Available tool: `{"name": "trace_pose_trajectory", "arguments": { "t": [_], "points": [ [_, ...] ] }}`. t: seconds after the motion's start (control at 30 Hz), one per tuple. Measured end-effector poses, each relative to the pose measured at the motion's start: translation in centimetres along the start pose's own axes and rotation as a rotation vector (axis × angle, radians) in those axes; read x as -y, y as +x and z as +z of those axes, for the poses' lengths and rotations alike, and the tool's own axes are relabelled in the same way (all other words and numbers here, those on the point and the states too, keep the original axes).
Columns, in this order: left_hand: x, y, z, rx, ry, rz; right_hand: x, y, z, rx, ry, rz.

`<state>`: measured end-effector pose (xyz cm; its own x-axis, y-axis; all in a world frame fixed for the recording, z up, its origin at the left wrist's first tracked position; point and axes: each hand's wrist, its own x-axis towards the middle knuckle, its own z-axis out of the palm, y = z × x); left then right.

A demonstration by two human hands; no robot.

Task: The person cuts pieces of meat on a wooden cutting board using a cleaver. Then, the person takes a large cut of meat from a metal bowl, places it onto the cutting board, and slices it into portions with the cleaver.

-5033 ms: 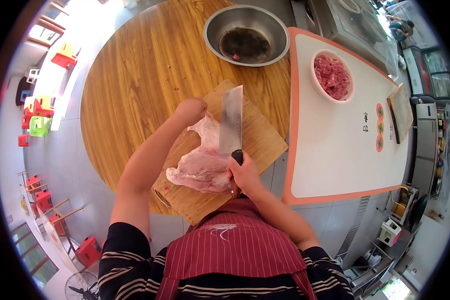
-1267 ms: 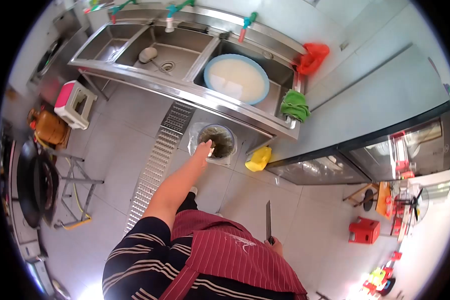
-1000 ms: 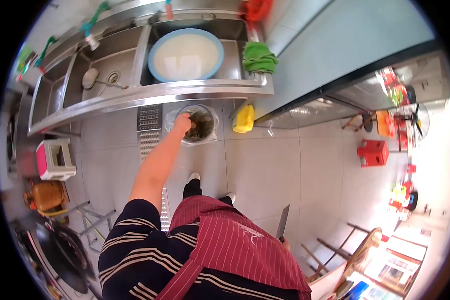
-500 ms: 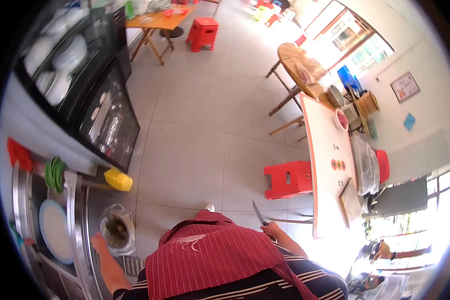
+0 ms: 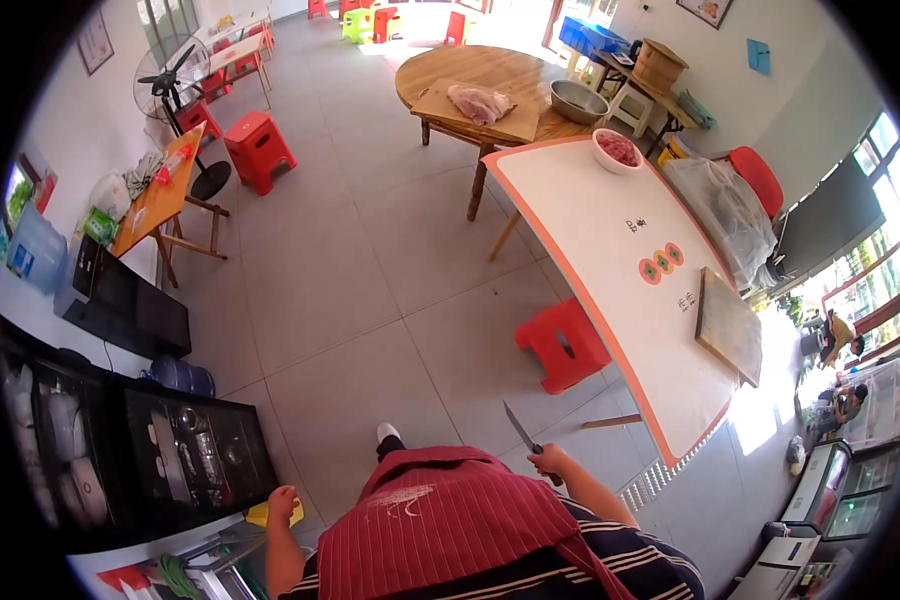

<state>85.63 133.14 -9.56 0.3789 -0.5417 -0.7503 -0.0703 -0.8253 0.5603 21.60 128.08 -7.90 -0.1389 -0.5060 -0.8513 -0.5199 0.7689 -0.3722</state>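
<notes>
My right hand [image 5: 550, 462] is closed round the dark handle of a knife [image 5: 518, 427], its blade pointing forward and up over the floor. At my left side, my left hand [image 5: 284, 503] is curled into a fist with nothing visible in it. A yellow object [image 5: 260, 515] shows partly behind that hand; whether they touch I cannot tell. Ahead to the right, a piece of raw meat [image 5: 480, 103] lies on a board [image 5: 435, 108] on the round wooden table [image 5: 510, 62]. A white bowl of red meat [image 5: 618, 151] sits on the white table [image 5: 570, 190], with a thick cutting board [image 5: 727, 325] nearer me.
A red stool [image 5: 563, 345] stands beside the white table's left edge. Another red stool [image 5: 258, 150] and a standing fan [image 5: 175, 85] are farther off. A dark glass-front cabinet [image 5: 195, 450] lines my left. A metal bowl [image 5: 578, 102] rests on the round table.
My view has turned right and lifted, bringing the tables closer. My left hand has left the side of the sink and the lined bin. The knife stays in my right hand.
</notes>
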Motion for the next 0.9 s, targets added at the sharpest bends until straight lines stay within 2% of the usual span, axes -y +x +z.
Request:
{"name": "trace_pose_trajectory", "arguments": {
  "t": [0.1, 0.17, 0.27, 0.3, 0.33, 0.4, 0.5, 0.57, 0.63, 0.8, 0.9],
  "points": [
    [-7.8, 5.7, -0.1, -0.017, 0.145, 0.021, 5.1, 1.3, -1.0, -0.025, 0.018, -0.011],
    [-14.2, 8.6, 0.5, -0.082, -0.018, -0.062, 7.4, 3.2, -1.9, -0.025, -0.069, -0.041],
    [-22.2, 18.3, 2.4, -0.001, 0.01, 0.084, 10.5, 6.2, -2.9, -0.005, -0.233, -0.051],
    [-26.9, 18.9, 4.4, -0.001, 0.013, 0.141, 11.0, 7.2, -3.6, 0.036, -0.323, -0.028],
    [-31.0, 21.2, 6.3, 0.062, 0.05, 0.168, 11.7, 8.1, -4.5, -0.007, -0.271, 0.011],
    [-38.8, 26.7, 11.1, 0.014, -0.034, 0.165, 13.0, 8.7, -4.8, 0.018, -0.222, 0.067],
    [-53.4, 29.4, 19.6, 0.207, 0.159, 0.213, 18.5, 6.6, -7.5, -0.08, 0.05, 0.198],
    [-61.0, 31.1, 25.4, 0.328, -0.032, 0.311, 21.9, 5.7, -9.2, -0.197, 0.022, 0.099],
    [-68.0, 31.2, 30.8, 0.374, 0.029, 0.35, 25.6, 4.1, -11.3, -0.244, 0.103, 0.09],
    [-81.0, 34.0, 43.6, 0.491, 0.035, 0.336, 32.6, 6.1, -17.4, -0.278, 0.157, -0.052],
    [-85.5, 34.7, 48.5, 0.606, -0.012, 0.265, 38.4, 6.9, -22.1, -0.311, 0.298, -0.108]
  ]
}}
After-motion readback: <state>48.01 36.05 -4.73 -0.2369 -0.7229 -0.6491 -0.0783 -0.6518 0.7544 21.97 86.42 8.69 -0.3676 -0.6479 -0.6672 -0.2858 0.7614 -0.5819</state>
